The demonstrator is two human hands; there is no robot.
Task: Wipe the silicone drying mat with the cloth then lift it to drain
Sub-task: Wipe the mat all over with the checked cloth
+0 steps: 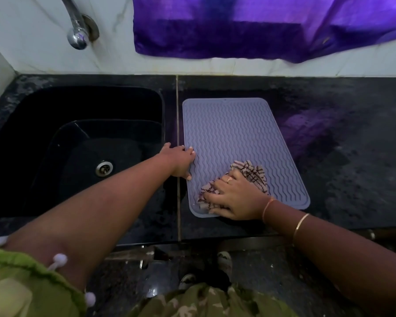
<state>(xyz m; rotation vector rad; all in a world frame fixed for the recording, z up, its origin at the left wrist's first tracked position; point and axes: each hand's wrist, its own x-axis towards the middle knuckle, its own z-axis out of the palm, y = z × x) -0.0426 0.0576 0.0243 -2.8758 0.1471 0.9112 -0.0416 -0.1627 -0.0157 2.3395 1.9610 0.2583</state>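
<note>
A grey-lilac silicone drying mat [236,138] with wavy ridges lies flat on the black stone counter, just right of the sink. My left hand [180,160] rests on the mat's left edge, fingers spread and fingertips on the rim. My right hand [234,199] presses flat on a crumpled beige cloth with dark stripes [253,173] at the mat's near end, fingers spread over it. Part of the cloth is hidden under that hand.
A black sink [78,143] with a metal drain [104,168] sits to the left, a chrome tap [77,30] above it. A purple curtain [261,26] hangs on the back wall. Black counter [352,156] stretches right of the mat.
</note>
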